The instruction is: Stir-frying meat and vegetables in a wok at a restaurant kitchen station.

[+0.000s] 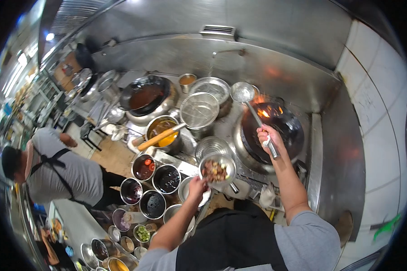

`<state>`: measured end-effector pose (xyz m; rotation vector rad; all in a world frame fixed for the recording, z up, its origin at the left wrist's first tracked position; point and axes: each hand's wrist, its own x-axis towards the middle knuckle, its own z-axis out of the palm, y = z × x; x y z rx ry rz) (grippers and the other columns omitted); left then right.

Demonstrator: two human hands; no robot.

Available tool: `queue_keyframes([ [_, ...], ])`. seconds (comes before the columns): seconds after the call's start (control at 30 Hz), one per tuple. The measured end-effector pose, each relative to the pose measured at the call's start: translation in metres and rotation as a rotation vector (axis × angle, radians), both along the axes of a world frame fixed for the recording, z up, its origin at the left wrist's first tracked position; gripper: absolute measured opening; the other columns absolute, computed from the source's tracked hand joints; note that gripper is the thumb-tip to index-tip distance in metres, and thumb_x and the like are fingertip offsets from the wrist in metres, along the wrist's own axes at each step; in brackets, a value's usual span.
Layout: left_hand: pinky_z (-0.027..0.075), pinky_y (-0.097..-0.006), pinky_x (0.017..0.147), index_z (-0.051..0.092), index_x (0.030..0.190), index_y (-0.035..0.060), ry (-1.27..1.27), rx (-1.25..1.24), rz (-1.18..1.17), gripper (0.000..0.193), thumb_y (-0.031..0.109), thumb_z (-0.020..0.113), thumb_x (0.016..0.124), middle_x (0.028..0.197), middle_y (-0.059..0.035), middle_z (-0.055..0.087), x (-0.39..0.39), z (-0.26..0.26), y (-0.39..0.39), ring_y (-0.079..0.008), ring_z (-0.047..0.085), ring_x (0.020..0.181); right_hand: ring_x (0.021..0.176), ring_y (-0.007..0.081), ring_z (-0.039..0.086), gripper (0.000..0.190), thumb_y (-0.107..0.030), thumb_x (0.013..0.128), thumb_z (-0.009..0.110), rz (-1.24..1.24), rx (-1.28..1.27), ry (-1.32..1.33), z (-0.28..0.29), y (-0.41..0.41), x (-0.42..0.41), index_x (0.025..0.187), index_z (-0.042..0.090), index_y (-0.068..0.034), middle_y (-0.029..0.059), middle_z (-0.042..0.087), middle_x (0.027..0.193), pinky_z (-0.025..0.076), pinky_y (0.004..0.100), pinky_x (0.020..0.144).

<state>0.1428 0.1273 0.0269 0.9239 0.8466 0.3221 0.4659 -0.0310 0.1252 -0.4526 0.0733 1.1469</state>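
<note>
My right hand (270,136) is closed around the handle of a steel ladle (242,92), whose bowl is raised at the back left of a black wok (274,132). Flames (269,111) show at that wok's back edge. At the near side of the stove my left hand (197,188) grips the rim of a steel bowl (230,179) that holds chopped browned food (215,171). Behind the bowl lies a perforated steel strainer (212,147). A round mesh skimmer (199,110) with a wooden handle rests over pots to the left.
A second wok (146,96) holds dark red liquid. Beside it stands a pot of yellow oil (162,132). Several sauce pots (167,178) and ingredient tubs crowd the left. A tap (229,51) runs at the back wall. Another person (64,166) in an apron stands at far left.
</note>
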Motion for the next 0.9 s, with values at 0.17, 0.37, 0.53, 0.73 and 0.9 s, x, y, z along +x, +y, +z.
queue_keyframes([
  [0.17,0.048,-0.0276,0.044,0.05,0.084,0.0047,-0.138,-0.049,-0.139,0.021,0.009,0.07,0.079,0.067,-0.0024,0.05,0.138,0.008,0.006,-0.0157,0.054,0.049,0.054,0.0073,0.046,0.016,-0.006,0.091,0.051,-0.193,-0.076,-0.086,0.049,-0.095,-0.069,0.104,0.043,-0.005,0.0099,0.05,0.08,0.039,0.0194,0.039],
  [0.37,0.054,-0.028,0.049,0.05,0.084,0.0041,-0.069,-0.101,-0.242,0.014,0.006,0.063,0.085,0.073,-0.0094,0.06,0.248,-0.01,-0.024,-0.0205,0.063,0.058,0.052,0.0069,0.045,0.059,0.0,0.087,0.051,-0.18,-0.446,-0.358,0.076,-0.177,-0.133,0.141,0.027,-0.006,0.0094,0.052,0.081,0.036,0.0198,0.037],
  [0.53,0.053,-0.0263,0.045,0.051,0.084,0.0037,-0.056,-0.183,-0.299,0.011,0.006,0.063,0.085,0.073,-0.0099,0.061,0.287,-0.022,-0.05,-0.0211,0.063,0.056,0.052,0.0074,0.048,0.066,-0.002,0.084,0.058,-0.066,-0.986,-0.908,0.037,-0.231,-0.159,0.144,0.031,-0.009,0.0015,0.052,0.07,0.041,0.0217,0.046],
  [0.73,0.054,-0.0279,0.047,0.053,0.079,0.0022,0.004,-0.008,-0.446,0.012,0.006,0.062,0.085,0.075,-0.0107,0.061,0.323,-0.024,-0.062,-0.0219,0.062,0.059,0.105,0.0377,0.056,0.071,-0.004,0.08,0.06,-0.116,-1.173,-1.509,-0.039,-0.252,-0.15,0.144,0.031,-0.013,0.0232,0.056,0.114,0.044,0.0399,0.09],
  [0.9,0.051,-0.0419,0.064,0.06,0.076,-0.0014,0.09,1.16,-0.512,0.009,0.006,0.065,0.078,0.065,-0.0182,0.061,0.352,-0.017,-0.067,-0.0329,0.064,0.07,0.096,0.0399,0.057,0.071,-0.004,0.078,0.061,-0.056,-1.289,-1.649,-0.056,-0.266,-0.136,0.143,0.033,-0.015,0.0228,0.055,0.108,0.047,0.0408,0.084],
])
